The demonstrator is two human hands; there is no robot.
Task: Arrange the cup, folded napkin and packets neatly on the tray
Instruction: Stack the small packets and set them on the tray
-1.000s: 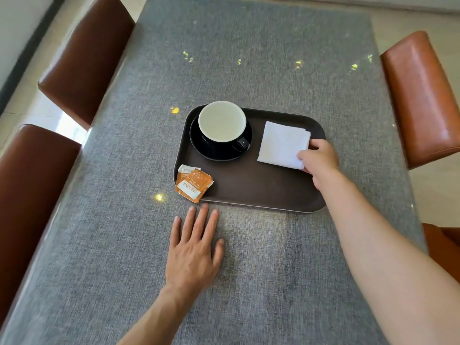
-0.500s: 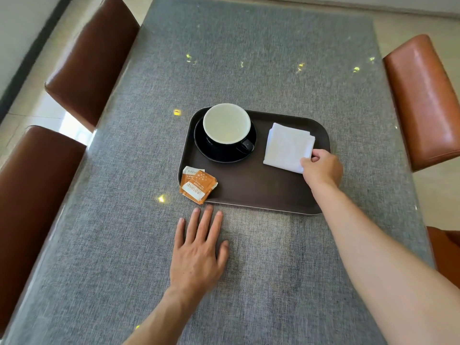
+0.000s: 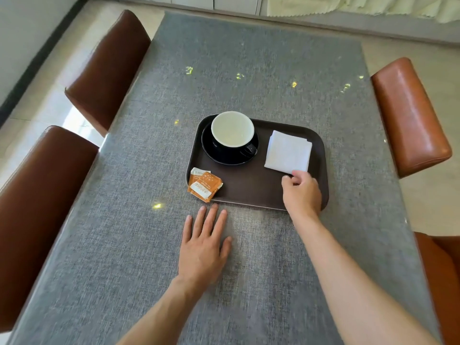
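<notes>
On tray (image 3: 251,192), right hand (image 3: 302,192) pinching napkin (image 3: 288,153) corner — fingertips hidden, left hand (image 3: 202,247) flat, empty.

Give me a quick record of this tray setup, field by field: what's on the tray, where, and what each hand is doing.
tray: dark brown, on grey table
cup: on black saucer, tray's far left
folded napkin: white, tray's far right
packets: orange, overlapping, near-left corner, overhanging the rim
right hand: fingertips at napkin's near corner
left hand: flat on table, off the tray

Right hand (image 3: 302,192) slid from napkin's (image 3: 288,152) right edge to near corner (fingers touching).
</notes>
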